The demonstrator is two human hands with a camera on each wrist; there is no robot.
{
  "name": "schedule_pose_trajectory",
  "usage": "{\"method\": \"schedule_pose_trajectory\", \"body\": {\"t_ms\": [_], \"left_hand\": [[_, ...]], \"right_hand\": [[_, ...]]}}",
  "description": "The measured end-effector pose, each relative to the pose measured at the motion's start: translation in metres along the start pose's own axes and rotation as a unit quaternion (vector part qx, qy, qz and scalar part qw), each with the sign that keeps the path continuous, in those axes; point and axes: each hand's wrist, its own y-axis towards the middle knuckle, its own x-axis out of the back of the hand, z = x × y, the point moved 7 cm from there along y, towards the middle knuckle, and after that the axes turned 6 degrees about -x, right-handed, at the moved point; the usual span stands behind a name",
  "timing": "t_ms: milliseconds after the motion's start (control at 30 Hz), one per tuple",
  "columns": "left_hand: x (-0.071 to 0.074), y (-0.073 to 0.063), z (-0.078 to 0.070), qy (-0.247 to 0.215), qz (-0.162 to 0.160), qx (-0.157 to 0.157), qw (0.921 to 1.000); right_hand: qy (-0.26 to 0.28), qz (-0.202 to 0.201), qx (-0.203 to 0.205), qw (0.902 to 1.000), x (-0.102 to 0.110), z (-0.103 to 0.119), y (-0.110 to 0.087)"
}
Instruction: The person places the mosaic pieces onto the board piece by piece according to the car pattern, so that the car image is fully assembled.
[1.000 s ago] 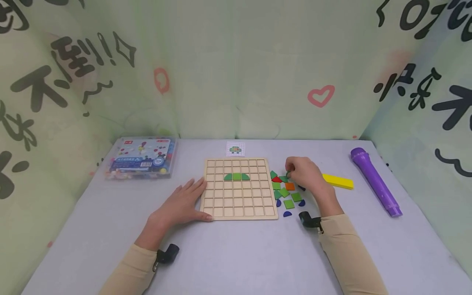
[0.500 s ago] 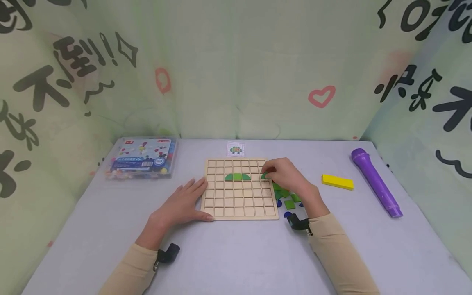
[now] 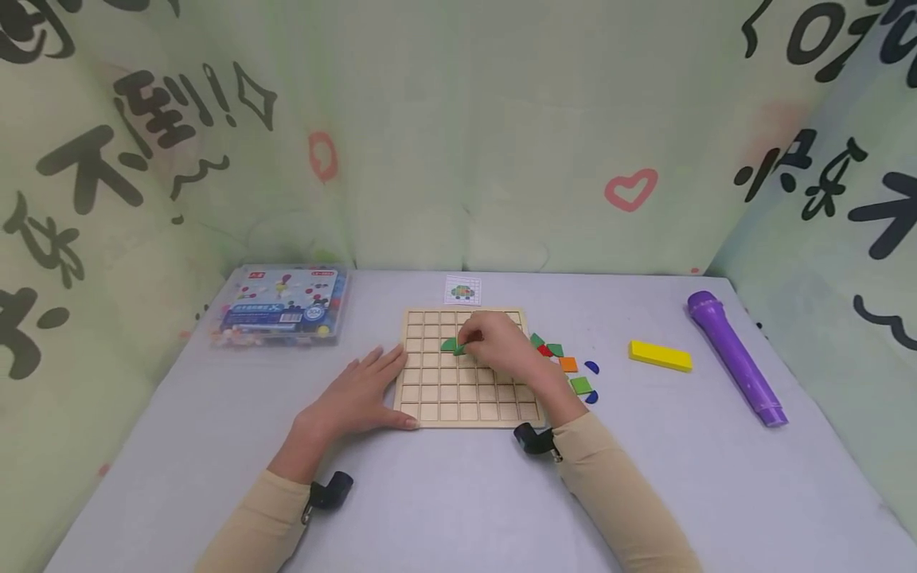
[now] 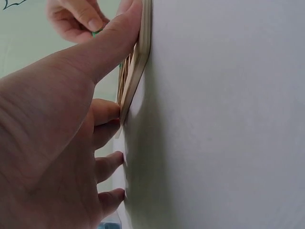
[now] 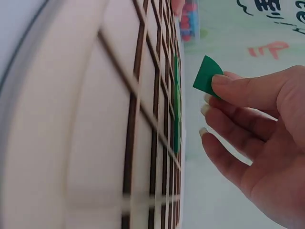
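A wooden grid board [image 3: 430,398] lies on the white table. My left hand [image 3: 354,394] rests at its left side, fingers spread, with the thumb at the near left corner. Above the board my right hand [image 3: 497,346] pinches a green quarter-circle tile [image 5: 205,75] between thumb and index finger; the right wrist view shows it held clear of the grid. Green tiles [image 5: 176,105] sit in a row on the board. In the head view only the left one, a green quarter-circle [image 3: 448,344], shows well; the right hand covers the others.
Right of the board lie loose tiles, among them an orange square [image 3: 568,364], a green square [image 3: 581,385] and a blue half-circle [image 3: 591,367]. A pattern card [image 3: 462,290] lies behind it. Farther out are a yellow block [image 3: 660,356], purple microphone-shaped tube [image 3: 738,358] and clear box [image 3: 279,306].
My right hand has moved left from the loose tiles to over the middle of the board, carrying the green quarter-circle tile. The left hand stays at the board's edge.
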Motion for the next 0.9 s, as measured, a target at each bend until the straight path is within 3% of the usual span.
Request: {"method": "schedule_pose_trajectory", "body": {"t_ms": [400, 700, 900], "left_hand": [[-0.004, 0.003, -0.002, 0.008, 0.001, -0.004, 1.0000], [-0.001, 0.002, -0.003, 0.010, 0.007, -0.002, 0.9999], [0.002, 0.000, -0.001, 0.013, 0.002, -0.002, 0.9999]], "right_hand": [[-0.027, 0.026, 0.010, 0.9993, -0.035, 0.019, 0.015], [-0.113, 0.028, 0.026, 0.9928, -0.041, 0.029, 0.013], [-0.106, 0.063, 0.018, 0.9922, -0.042, 0.026, 0.010]]}}
